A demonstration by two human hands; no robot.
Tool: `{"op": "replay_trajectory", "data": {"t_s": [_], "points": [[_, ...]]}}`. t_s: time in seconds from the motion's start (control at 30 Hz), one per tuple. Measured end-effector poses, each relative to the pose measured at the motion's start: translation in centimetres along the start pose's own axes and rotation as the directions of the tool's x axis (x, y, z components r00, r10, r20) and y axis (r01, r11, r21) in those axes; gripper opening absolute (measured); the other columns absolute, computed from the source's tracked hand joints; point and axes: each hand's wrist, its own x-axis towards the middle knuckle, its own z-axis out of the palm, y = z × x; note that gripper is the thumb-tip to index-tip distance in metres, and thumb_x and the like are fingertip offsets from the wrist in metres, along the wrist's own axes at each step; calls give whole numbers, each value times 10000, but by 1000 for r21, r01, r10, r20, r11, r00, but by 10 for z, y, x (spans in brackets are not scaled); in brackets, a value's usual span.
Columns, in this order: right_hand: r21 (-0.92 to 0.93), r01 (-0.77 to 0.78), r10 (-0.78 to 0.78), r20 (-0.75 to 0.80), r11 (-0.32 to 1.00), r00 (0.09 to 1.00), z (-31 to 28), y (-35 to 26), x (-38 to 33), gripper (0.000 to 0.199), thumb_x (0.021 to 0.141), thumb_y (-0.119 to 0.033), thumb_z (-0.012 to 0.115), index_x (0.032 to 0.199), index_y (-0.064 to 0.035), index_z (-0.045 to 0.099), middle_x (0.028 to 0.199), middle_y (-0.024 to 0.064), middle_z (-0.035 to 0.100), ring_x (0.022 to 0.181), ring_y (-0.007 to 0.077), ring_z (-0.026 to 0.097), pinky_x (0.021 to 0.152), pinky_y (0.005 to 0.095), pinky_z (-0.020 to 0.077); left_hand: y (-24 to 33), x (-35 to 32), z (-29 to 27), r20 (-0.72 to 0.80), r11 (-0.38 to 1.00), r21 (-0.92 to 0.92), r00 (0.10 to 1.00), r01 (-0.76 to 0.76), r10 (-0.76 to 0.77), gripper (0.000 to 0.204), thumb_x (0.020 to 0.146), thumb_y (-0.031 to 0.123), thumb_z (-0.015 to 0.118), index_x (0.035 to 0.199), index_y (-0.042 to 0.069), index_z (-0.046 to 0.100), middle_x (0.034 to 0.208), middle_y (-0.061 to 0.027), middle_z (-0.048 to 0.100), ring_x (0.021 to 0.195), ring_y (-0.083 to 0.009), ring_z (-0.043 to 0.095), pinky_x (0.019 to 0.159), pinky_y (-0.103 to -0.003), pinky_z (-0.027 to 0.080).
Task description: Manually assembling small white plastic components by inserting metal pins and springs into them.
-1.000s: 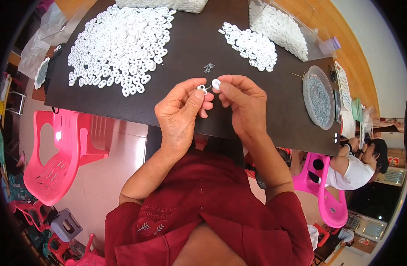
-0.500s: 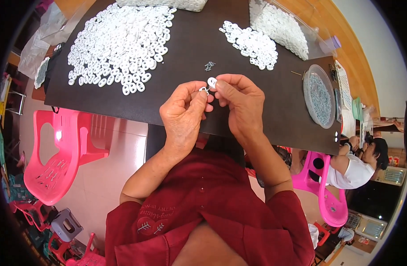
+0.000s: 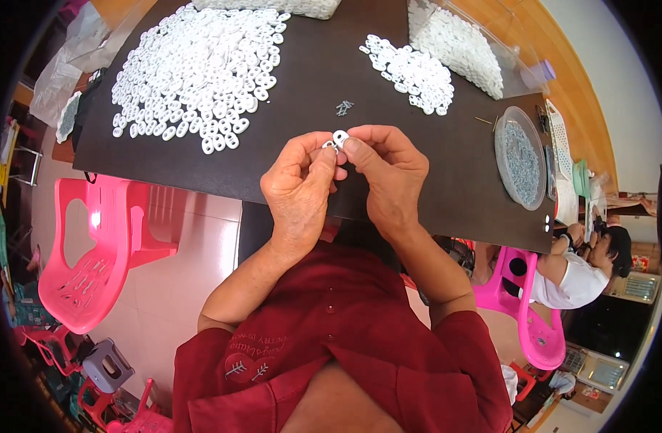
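Above the near edge of the dark table, my two hands meet. My left hand is closed, pinching a small white plastic part between thumb and fingertips. A white oval plastic piece with a hole is pinched by my right hand, its thumb over the lower part. The two parts are right against or almost against each other; fingertips hide whether they are joined. Just beyond my hands lies a little heap of grey screws.
A big pile of white oval pieces covers the table's far left, a smaller pile of white parts the far right. A clear bowl of screws stands at right. Pink chairs flank the table; a person sits at right.
My right hand has shifted slightly left, bringing the oval piece closer over the part in my left hand. My left hand has barely moved.
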Motion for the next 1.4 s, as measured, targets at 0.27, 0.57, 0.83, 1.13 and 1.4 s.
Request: {"op": "replay_trajectory", "data": {"t_s": [0.27,0.57,0.83,1.13,1.4], "points": [[-85,76,-71,59,993,996,-1,2,-3,102,829,0,618,926,32,622,852,41,634,771,79,581,695,211,471,-12,4,-4,73,991,-109,994,-74,82,205,900,-11,508,1097,-42,557,763,-35,594,655,-58,552,542,-177,446],[-343,413,-352,227,844,908,-6,9,1,219,767,58,632,976,-1,610,872,26,575,716,72,519,650,211,441,-6,10,-11,107,979,-204,994,21,1,209,874,-23,533,1071,-80,573,756,-61,611,607,-83,535,553,-201,456],[-501,577,-464,343,645,817,-10,6,8,316,696,73,658,987,-41,617,876,48,565,706,109,513,615,229,445,1,10,-8,91,979,-196,995,60,-43,202,872,-2,540,1054,-77,588,780,-69,620,600,-88,539,571,-204,449],[-568,702,-624,375,430,686,-6,8,10,311,662,75,654,958,-15,619,863,74,593,694,193,527,588,278,450,3,9,-6,67,963,-254,995,93,-79,197,868,8,556,1040,-82,592,786,-75,618,609,-91,547,579,-202,450],[-537,730,-681,344,422,646,-3,14,10,285,663,59,663,940,5,622,826,85,604,677,204,523,585,295,431,-8,12,-13,93,975,-221,994,-33,55,187,872,49,588,1023,-58,615,779,-50,608,611,-87,527,581,-196,442]]}}
